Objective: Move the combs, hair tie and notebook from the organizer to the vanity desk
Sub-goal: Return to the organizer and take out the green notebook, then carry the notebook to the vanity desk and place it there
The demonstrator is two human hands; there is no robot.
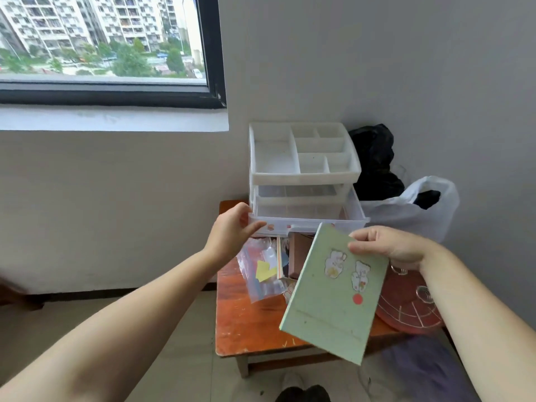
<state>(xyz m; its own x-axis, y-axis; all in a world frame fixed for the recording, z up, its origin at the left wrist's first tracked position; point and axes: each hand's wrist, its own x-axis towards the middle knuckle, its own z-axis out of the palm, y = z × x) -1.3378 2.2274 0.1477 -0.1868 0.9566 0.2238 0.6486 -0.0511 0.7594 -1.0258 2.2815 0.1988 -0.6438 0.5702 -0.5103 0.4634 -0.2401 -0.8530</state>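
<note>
A pale green notebook [333,291] with cartoon stickers and a red dot hangs tilted in the air, pinched at its upper right corner by my right hand [388,245]. The white plastic organizer [303,172] stands at the back of a small orange wooden table [246,323]. Its top tray compartments look empty, and its lower clear drawer [307,219] is pulled out. My left hand [232,230] grips the front left corner of that drawer. No combs or hair tie are visible.
Clear zip bags [261,271], a brown box [298,253] and small papers lie on the table below the drawer. A red round fan-like object [406,303] sits at the right, with a white plastic bag [412,210] and black bag [374,158] behind. Wall and window at left.
</note>
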